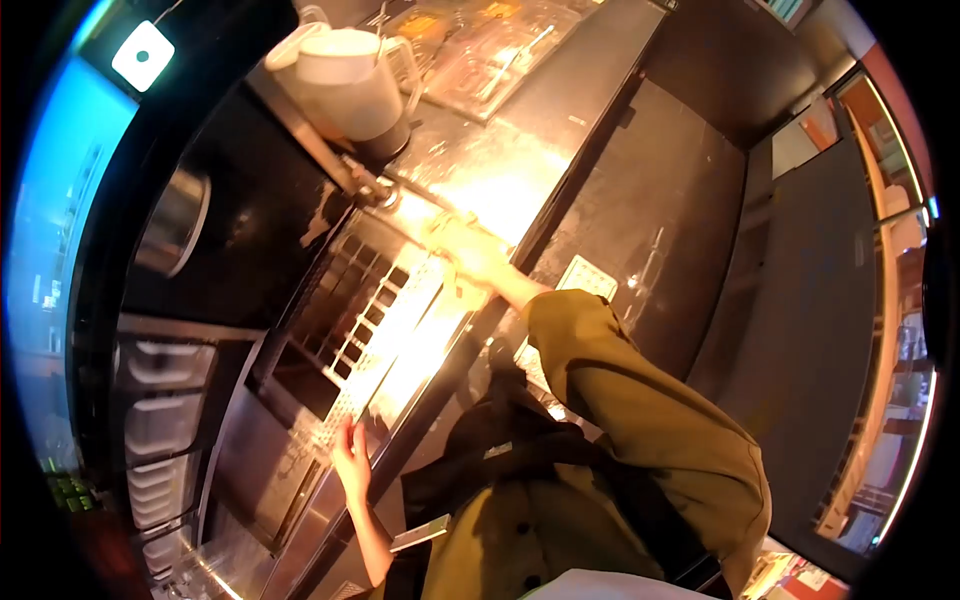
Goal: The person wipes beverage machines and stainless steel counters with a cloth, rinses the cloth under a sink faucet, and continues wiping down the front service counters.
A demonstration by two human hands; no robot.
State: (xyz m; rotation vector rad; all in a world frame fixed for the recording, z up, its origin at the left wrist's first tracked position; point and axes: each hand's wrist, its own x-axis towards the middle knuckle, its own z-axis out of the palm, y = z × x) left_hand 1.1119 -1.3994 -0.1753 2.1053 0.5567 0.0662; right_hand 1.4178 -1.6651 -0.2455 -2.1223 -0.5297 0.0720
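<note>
My left hand (350,462) is low in the view, at the near end of a brightly lit perforated metal strip (335,425). Its fingers look stretched and a little apart, with nothing visible in them; whether they touch the strip I cannot tell. My right hand (470,252) reaches from an olive sleeve (590,335) to the far end of the same strip. Glare washes out its fingers, so their grip and anything under them cannot be made out. Beside the strip, a metal rack (365,318) spans a dark opening in the counter.
Beyond my right hand stand a white pitcher (345,85) and a clear-lidded container (490,60). A metal pipe (320,145) runs near the rack. Several pale trays (170,425) are stacked at left. A white perforated piece (588,278) lies near my sleeve.
</note>
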